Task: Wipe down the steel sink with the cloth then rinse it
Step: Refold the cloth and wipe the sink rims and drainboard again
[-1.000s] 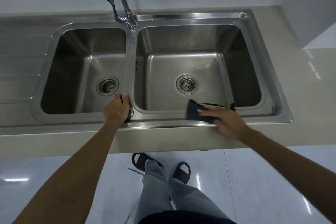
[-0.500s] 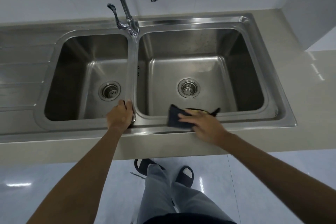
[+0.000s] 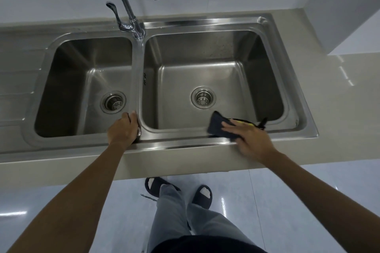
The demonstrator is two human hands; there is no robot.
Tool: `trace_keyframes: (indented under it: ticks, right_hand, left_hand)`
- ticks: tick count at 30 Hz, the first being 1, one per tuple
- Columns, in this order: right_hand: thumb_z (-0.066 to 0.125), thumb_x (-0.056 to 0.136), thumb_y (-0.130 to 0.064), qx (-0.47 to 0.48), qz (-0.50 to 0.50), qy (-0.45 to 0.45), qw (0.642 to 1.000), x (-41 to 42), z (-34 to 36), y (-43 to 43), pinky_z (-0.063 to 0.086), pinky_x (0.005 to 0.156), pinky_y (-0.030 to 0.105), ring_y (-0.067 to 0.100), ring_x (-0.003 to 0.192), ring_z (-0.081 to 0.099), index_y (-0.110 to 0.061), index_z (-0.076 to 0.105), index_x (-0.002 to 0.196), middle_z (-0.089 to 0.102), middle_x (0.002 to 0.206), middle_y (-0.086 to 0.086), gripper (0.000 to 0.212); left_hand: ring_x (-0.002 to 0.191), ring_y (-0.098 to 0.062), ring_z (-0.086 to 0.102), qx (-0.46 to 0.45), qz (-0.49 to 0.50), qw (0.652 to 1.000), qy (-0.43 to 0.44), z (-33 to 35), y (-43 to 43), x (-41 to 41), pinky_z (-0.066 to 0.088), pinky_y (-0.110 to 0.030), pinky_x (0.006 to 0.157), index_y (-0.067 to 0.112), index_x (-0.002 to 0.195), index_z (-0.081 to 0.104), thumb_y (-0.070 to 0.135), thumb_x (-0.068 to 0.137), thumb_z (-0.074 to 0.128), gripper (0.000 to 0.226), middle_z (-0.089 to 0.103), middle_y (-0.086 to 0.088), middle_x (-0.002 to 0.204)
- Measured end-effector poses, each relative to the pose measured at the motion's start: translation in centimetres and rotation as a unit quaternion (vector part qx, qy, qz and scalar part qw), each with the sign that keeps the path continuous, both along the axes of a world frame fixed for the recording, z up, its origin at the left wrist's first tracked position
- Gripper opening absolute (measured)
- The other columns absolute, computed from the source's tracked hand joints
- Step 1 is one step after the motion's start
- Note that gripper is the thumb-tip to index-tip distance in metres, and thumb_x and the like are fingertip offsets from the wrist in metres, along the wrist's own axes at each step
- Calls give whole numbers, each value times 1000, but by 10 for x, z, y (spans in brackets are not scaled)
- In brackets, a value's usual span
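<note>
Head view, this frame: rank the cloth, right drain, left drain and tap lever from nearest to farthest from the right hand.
1. cloth, under the right hand, on the front rim of the sink.
2. right drain, on the right basin floor.
3. left drain, in the left basin, across the divider.
4. tap lever, back left, behind the basins.

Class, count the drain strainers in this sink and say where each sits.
2. One drain strainer sits in the left basin's floor, the other in the right basin's floor. None appears hidden.
</note>
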State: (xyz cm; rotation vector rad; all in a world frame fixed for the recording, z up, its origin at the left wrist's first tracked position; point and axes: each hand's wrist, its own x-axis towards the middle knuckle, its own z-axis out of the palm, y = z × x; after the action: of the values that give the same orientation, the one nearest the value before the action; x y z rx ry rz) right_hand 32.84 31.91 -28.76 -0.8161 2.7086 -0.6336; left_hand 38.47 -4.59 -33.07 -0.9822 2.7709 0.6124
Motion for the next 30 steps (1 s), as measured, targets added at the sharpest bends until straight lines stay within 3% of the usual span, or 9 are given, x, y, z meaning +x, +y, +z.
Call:
trace_keyframes:
  ticks: [7, 13, 18, 22, 26, 30]
  right_hand:
    - [51, 86, -16, 174, -171, 10, 970, -15, 12, 83, 48, 83, 35, 27, 115, 57, -30, 54, 129, 47, 142, -5, 46]
    - [35, 96, -23, 348, -197, -29, 916, -31, 22, 83, 46, 89, 37, 29, 125, 46, -13, 22, 147, 25, 154, 5, 54]
    - [33, 98, -24, 353, -194, -12, 915, -59, 17, 70, 41, 97, 37, 26, 137, 32, -5, 15, 147, 17, 156, 9, 56]
    - [35, 97, -33, 356, -180, 10, 917, -65, 10, 73, 41, 97, 38, 29, 134, 30, -7, 15, 148, 17, 156, 9, 61]
    - [46, 89, -29, 312, -197, 50, 928, -51, -4, 82, 45, 85, 52, 44, 111, 46, 2, 40, 136, 40, 141, 22, 56]
    - [23, 83, -39, 320, -187, 25, 928, -60, -12, 87, 36, 96, 59, 47, 128, 36, 2, 38, 138, 37, 144, 22, 70]
  left_hand:
    - [91, -39, 59, -12, 8, 1000, -9, -3, -1, 1, 43, -43, 80, 4, 105, 54, 47, 100, 17, 57, 63, -25, 97]
    - [92, -40, 59, -14, 17, 1000, -10, -6, -2, 1, 43, -44, 80, 4, 105, 54, 48, 99, 17, 57, 63, -27, 99]
    - [92, -40, 59, -11, 23, 1000, -6, -7, -1, 0, 42, -44, 80, 4, 102, 54, 46, 100, 19, 55, 63, -27, 99]
    - [101, -40, 57, 23, 74, 997, -10, -2, -5, -6, 42, -45, 86, 2, 109, 54, 50, 98, 25, 58, 61, -26, 109]
    - [110, -42, 54, 26, 137, 990, -21, 4, -1, -30, 39, -48, 92, 0, 122, 46, 49, 96, 24, 60, 55, -27, 121]
    - [109, -44, 54, 34, 149, 988, 27, 7, 7, -63, 40, -53, 94, -3, 122, 42, 46, 95, 27, 57, 50, -27, 126]
